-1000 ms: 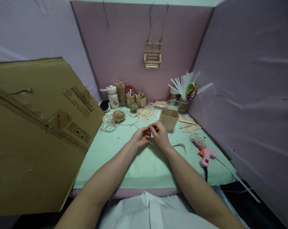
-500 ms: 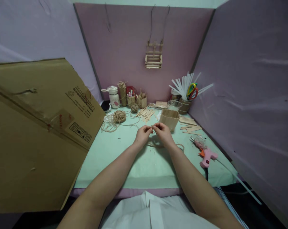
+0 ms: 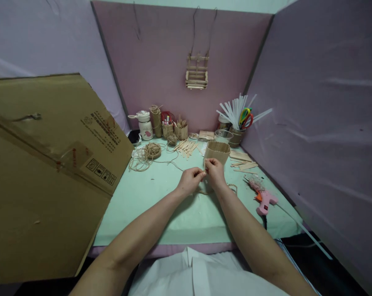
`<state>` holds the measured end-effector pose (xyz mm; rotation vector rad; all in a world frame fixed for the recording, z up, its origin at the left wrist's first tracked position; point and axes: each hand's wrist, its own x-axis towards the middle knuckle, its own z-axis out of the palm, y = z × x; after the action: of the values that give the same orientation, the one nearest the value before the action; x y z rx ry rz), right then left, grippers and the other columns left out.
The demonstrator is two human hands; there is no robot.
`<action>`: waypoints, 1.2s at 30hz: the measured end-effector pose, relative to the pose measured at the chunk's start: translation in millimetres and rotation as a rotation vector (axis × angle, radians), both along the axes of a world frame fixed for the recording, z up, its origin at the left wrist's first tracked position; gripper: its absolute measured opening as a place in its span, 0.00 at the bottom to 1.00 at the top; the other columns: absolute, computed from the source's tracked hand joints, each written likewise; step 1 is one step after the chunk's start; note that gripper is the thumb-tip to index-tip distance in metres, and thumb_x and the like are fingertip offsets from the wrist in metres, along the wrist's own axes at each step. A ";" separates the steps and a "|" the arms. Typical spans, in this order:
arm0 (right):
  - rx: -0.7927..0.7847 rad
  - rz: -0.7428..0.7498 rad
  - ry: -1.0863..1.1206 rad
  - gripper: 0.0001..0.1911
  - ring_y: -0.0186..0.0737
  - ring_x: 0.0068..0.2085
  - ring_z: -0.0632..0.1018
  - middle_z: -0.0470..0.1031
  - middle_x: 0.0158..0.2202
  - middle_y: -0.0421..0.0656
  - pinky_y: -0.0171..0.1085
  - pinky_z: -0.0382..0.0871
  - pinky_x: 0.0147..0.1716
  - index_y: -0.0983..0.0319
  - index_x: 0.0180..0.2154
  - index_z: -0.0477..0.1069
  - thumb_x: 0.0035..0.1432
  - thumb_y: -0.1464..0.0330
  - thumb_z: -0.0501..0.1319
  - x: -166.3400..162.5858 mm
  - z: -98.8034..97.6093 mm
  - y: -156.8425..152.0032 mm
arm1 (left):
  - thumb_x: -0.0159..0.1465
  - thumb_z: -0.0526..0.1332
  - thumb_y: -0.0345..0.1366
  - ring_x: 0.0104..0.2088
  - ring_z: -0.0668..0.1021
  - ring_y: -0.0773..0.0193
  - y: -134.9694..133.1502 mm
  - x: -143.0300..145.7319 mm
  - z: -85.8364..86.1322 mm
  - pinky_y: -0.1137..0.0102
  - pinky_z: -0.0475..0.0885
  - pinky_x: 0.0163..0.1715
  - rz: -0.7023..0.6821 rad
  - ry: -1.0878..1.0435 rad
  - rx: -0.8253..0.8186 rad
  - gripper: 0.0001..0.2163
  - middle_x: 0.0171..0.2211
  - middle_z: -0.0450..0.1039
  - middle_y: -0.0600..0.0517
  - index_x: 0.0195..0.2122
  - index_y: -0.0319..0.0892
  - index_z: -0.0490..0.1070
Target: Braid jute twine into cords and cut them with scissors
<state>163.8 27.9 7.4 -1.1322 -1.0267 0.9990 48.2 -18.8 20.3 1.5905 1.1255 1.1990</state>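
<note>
My left hand [image 3: 189, 181] is closed, thumb and fingers pinching a strand of jute twine [image 3: 205, 165]. Just above and to its right, my right hand [image 3: 215, 172] pinches the same twine, which shows as a short upright piece between the fingertips. More twine lies on the table beneath my hands, with a loop [image 3: 233, 187] showing right of my right wrist. Right behind my right hand stands an open-topped holder made of wooden craft sticks [image 3: 217, 151]. A ball of jute twine [image 3: 152, 151] sits to the left, its loose strand running toward my hands.
A pink glue gun [image 3: 266, 200] lies at the right. Craft sticks [image 3: 186, 147] are scattered at the back, with more sticks [image 3: 245, 165] at right. A cardboard box [image 3: 50, 176] fills the left side. A white bottle [image 3: 145, 125] and a pot with scissors [image 3: 236, 135] stand behind.
Both hands have moved slightly to the right. The left hand now sits lower than the right, and the twine between them has turned upright. The view has shifted slightly.
</note>
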 end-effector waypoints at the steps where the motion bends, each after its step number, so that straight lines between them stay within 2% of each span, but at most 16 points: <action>1: 0.002 0.036 0.027 0.15 0.31 0.20 0.62 0.60 0.17 0.34 0.33 0.57 0.20 0.59 0.24 0.63 0.43 0.56 0.61 0.8 2.7 -0.3 | 0.53 0.61 0.41 0.23 0.68 0.67 1.6 -0.2 -1.4 0.71 0.61 0.27 0.016 -0.046 -0.019 0.10 0.19 0.69 0.54 0.21 0.41 0.72; 8: 0.002 0.190 0.208 0.15 0.32 0.26 0.67 0.65 0.24 0.38 0.32 0.65 0.24 0.60 0.27 0.65 0.43 0.57 0.63 -0.1 21.9 -10.5 | 0.53 0.62 0.40 0.27 0.70 0.66 6.1 -0.8 -3.7 0.70 0.64 0.32 0.048 -0.234 -0.129 0.09 0.22 0.71 0.52 0.27 0.40 0.76; 13: -0.018 0.180 0.194 0.13 0.33 0.28 0.69 0.69 0.27 0.40 0.31 0.63 0.23 0.60 0.28 0.67 0.43 0.58 0.62 -1.3 26.4 -13.8 | 0.52 0.63 0.39 0.28 0.70 0.66 5.5 -2.2 0.5 0.70 0.64 0.31 0.103 -0.281 -0.191 0.08 0.26 0.74 0.49 0.22 0.40 0.74; 16: -0.025 0.177 0.182 0.12 0.33 0.28 0.70 0.70 0.28 0.40 0.31 0.61 0.23 0.60 0.28 0.67 0.43 0.59 0.61 -1.7 25.4 -12.9 | 0.53 0.63 0.41 0.28 0.70 0.66 7.2 -4.6 0.7 0.71 0.65 0.32 0.127 -0.283 -0.169 0.10 0.26 0.74 0.49 0.21 0.40 0.73; 19: -0.051 0.196 0.165 0.10 0.34 0.28 0.70 0.71 0.28 0.40 0.32 0.61 0.23 0.60 0.28 0.68 0.45 0.60 0.59 -2.2 20.9 -10.5 | 0.55 0.61 0.43 0.29 0.71 0.66 8.6 -6.4 1.0 0.71 0.65 0.34 0.136 -0.251 -0.096 0.11 0.22 0.71 0.52 0.24 0.41 0.74; 22: -0.118 0.254 0.166 0.12 0.34 0.28 0.71 0.72 0.27 0.41 0.33 0.61 0.23 0.60 0.27 0.70 0.47 0.58 0.58 -2.9 14.8 -7.8 | 0.55 0.61 0.43 0.29 0.71 0.66 8.7 -5.9 1.1 0.71 0.65 0.36 0.122 -0.240 -0.023 0.11 0.21 0.70 0.53 0.28 0.40 0.76; 25: -0.165 0.369 0.224 0.16 0.35 0.29 0.72 0.73 0.28 0.41 0.34 0.64 0.25 0.61 0.27 0.71 0.47 0.53 0.60 -3.2 12.1 -7.3 | 0.55 0.61 0.40 0.30 0.72 0.66 8.6 -4.2 -0.9 0.71 0.66 0.36 0.085 -0.232 0.013 0.10 0.25 0.73 0.52 0.31 0.40 0.77; 28: -0.163 0.441 0.247 0.15 0.35 0.30 0.72 0.74 0.29 0.41 0.34 0.66 0.27 0.61 0.28 0.71 0.44 0.56 0.64 -2.5 14.6 -9.7 | 0.55 0.61 0.38 0.32 0.73 0.65 9.6 -3.4 -4.6 0.71 0.66 0.36 0.075 -0.201 0.023 0.09 0.29 0.75 0.51 0.31 0.40 0.78; 32: -0.151 0.443 0.220 0.11 0.34 0.30 0.71 0.71 0.27 0.38 0.34 0.67 0.31 0.60 0.26 0.69 0.41 0.61 0.66 -0.8 19.6 -13.6 | 0.54 0.61 0.37 0.31 0.73 0.64 11.4 -4.3 -8.1 0.71 0.66 0.36 0.091 -0.174 0.023 0.08 0.28 0.76 0.51 0.31 0.41 0.77; 36: -0.150 0.463 0.271 0.14 0.31 0.28 0.69 0.68 0.26 0.36 0.32 0.66 0.29 0.60 0.26 0.68 0.39 0.61 0.68 -0.4 20.7 -15.5 | 0.55 0.60 0.36 0.29 0.73 0.65 11.5 -5.2 -8.4 0.71 0.66 0.34 0.098 -0.146 0.038 0.07 0.28 0.75 0.51 0.30 0.40 0.77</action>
<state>163.4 12.4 28.1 -0.8600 -1.0246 1.5749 43.0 -7.4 12.0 1.4639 1.1027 1.3849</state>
